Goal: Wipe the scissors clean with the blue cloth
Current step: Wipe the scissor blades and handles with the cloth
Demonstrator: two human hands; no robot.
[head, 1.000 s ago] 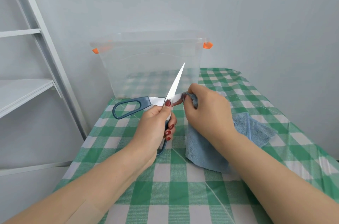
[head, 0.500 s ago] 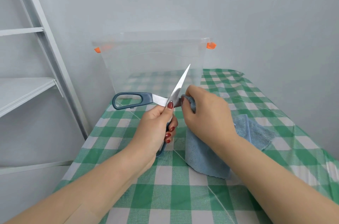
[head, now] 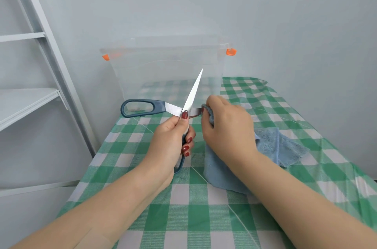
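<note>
the left hand [head: 169, 142] curls round one handle of the scissors [head: 192, 94], thumb at the pivot, holding them spread wide above the table [head: 183, 210]. the right hand [head: 228, 126] pinches a fold of the cloth [head: 282, 146] round the sideways blade; the rest of the cloth hangs down onto the table.

The green-checked table [head: 183, 218] bears a clear plastic box [head: 169, 77] and, apparently, part of the blue cloth [head: 285, 146].
</note>
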